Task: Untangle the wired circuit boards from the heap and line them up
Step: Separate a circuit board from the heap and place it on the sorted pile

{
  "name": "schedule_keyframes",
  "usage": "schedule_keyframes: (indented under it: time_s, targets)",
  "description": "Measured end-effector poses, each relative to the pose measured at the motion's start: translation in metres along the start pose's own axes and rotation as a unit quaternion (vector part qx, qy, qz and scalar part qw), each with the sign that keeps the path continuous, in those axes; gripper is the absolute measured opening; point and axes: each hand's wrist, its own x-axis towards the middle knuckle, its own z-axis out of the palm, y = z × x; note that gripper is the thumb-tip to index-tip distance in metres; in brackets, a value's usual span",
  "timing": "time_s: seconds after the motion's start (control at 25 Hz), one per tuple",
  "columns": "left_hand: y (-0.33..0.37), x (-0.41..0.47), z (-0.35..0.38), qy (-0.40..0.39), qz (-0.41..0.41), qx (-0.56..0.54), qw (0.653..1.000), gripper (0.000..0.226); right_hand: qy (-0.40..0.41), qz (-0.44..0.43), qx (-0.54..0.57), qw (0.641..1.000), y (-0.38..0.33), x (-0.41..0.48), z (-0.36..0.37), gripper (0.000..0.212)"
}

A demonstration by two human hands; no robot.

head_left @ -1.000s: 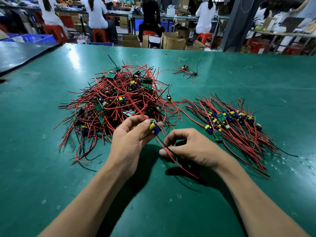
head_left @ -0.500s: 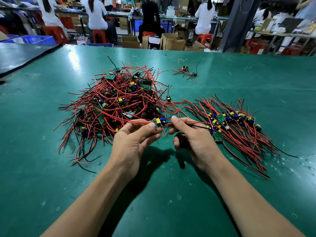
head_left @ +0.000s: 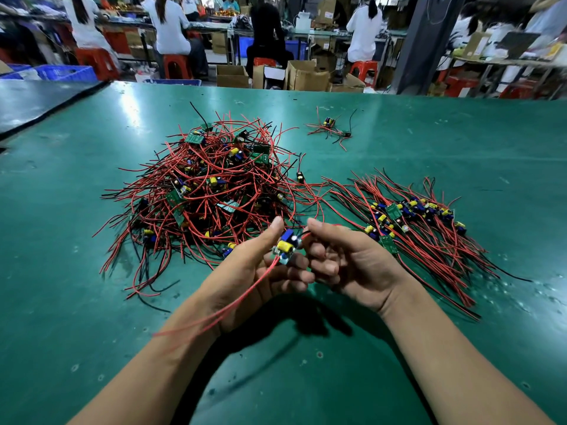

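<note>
"So, how many boards are held now?"

"One. The circuit board [head_left: 287,245], with blue and yellow parts, is above the table between both hands. The left hand [head_left: 245,271] holds it between the raised thumb and the curled fingers. The right hand [head_left: 352,262] pinches the same board by the wires at its right end. Its red wires [head_left: 260,273] trail across the left wrist, blurred."

"And the others?"

"One heap [head_left: 208,185] behind the left hand, too tangled for counting. One row [head_left: 414,222] beside the right hand, with boards side by side and wires fanned toward the near right. One small cluster [head_left: 329,127] far behind, well apart, and one loose part [head_left: 300,177] between heap and row."

"Any containers?"

"Blue crates [head_left: 67,73] at the far left and open cardboard boxes [head_left: 303,76] beyond the green table [head_left: 92,302] — what is inside I cannot tell."

"Something in the way?"

"Loose wire ends of the heap lie just beside the hands — some loop toward the row."
</note>
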Motion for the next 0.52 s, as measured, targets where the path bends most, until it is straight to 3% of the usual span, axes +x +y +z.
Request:
schedule_keyframes:
  time_s: [0.08,0.2,0.36,0.52]
  targets:
    - [0.000,-0.001,-0.001,-0.001,-0.003,-0.008,1.000,0.046,0.032,0.016,-0.026,0.999,0.001,0.002,-0.002,0.024]
    - [-0.005,-0.003,0.000,0.006,0.030,-0.006,1.000,0.023,0.081,0.025,-0.049,0.995,0.006,0.007,-0.008,0.025]
    - [-0.016,-0.002,0.005,0.079,0.066,0.046,0.994,0.020,0.098,0.038,-0.091,0.990,0.011,0.008,-0.013,0.025]
    - [-0.020,0.000,0.008,0.125,0.089,0.098,0.983,0.001,0.115,0.032,-0.133,0.984,0.011,0.006,-0.015,0.021]
